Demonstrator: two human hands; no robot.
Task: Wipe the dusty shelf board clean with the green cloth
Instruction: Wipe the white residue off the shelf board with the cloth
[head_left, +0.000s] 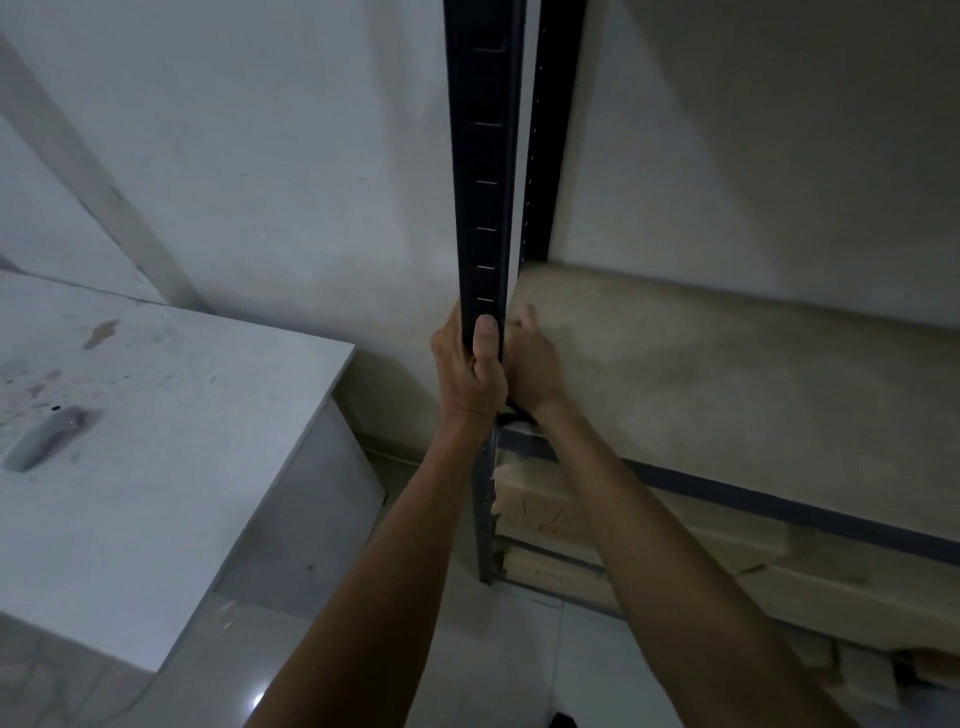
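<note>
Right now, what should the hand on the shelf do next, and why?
Probably slide the right hand rightward along the board. It rests at the board's left corner, beside the post that the left hand grips, and the rest of the board stretches away to the right. The dark bit under its wrist may be the cloth; I cannot tell.

Both forearms (395, 545) were bare down to the six o'clock edge. The left hand (470, 374) and right hand (535, 364) were bare too (left thumbnail cut short).
</note>
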